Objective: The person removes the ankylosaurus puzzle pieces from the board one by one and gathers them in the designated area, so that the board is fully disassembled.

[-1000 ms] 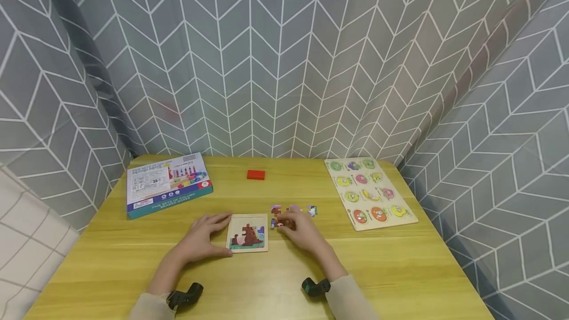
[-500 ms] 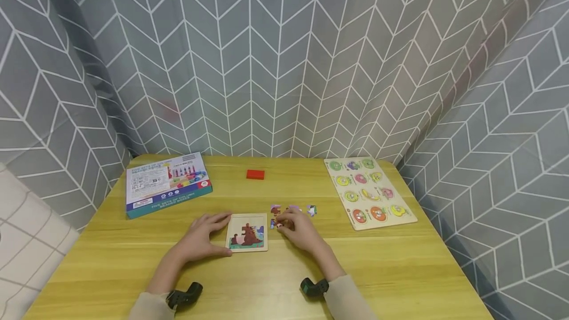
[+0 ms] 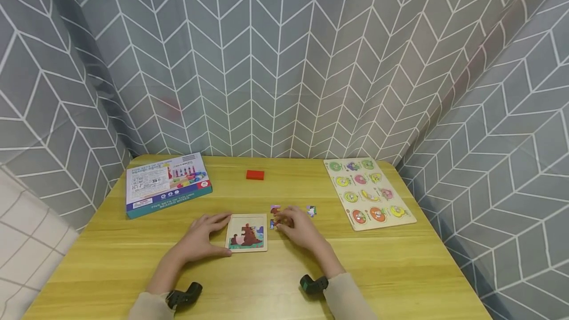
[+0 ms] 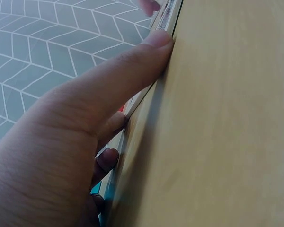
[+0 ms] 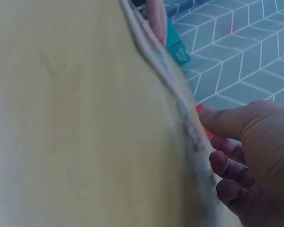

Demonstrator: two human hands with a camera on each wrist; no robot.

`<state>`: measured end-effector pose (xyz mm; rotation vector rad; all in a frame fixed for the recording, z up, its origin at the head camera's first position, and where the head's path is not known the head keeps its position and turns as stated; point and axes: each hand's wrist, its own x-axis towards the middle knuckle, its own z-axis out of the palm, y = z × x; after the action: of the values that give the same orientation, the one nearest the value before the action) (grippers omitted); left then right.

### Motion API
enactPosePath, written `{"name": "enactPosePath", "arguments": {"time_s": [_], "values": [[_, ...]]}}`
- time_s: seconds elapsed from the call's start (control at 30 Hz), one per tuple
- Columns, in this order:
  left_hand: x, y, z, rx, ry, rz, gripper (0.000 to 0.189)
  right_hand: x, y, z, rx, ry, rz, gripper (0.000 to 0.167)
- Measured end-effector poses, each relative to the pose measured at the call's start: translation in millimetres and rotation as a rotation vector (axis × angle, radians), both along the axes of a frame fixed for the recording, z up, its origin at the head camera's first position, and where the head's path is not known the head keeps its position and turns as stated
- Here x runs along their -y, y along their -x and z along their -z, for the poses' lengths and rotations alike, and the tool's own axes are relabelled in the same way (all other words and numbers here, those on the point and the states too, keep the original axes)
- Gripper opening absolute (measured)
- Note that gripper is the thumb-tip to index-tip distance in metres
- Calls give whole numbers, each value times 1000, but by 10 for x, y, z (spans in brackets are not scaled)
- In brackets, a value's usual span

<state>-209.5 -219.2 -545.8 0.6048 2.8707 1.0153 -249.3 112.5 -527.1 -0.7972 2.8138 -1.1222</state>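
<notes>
In the head view a square wooden jigsaw puzzle board (image 3: 247,250) lies flat on the table, partly filled with a brown animal picture. My left hand (image 3: 202,241) holds it at its left side, thumb at the near corner and index fingertip at the far corner. The left wrist view shows the left thumb (image 4: 156,45) along the board's edge. Right of the board my right hand (image 3: 302,231) is over loose jigsaw pieces (image 3: 273,224), fingers loosely bent. No piece shows between thumb and fingers of the right hand (image 5: 260,146) in its wrist view; some pieces are hidden under it.
A separate jigsaw piece (image 3: 312,210) lies beyond the right hand. A red block (image 3: 255,175) sits near the table's back edge. At the back left is a boxed toy set (image 3: 169,184), at the right a fruit peg board (image 3: 370,194). Patterned curtain (image 3: 266,63) surrounds the table (image 3: 258,290).
My right hand's fingers have shifted slightly over the loose pieces, covering a purple one that showed earlier. The left hand and the board stay put.
</notes>
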Motion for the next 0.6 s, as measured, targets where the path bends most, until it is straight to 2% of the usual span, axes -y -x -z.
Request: {"name": "enactPosePath", "arguments": {"time_s": [0.1,0.33,0.47,0.6], "values": [[-1,0,8,-6,4,1,101,82,20,-105,6,6,-3,29],[2,13,12,4,14,-1,102,410,54,-338,-3,-33,-107,32],[3,15,13,-13,20,4,102,601,43,-370,19,-72,-151,32],[-1,16,12,-32,35,9,102,728,14,-329,67,-94,-195,34]]}}
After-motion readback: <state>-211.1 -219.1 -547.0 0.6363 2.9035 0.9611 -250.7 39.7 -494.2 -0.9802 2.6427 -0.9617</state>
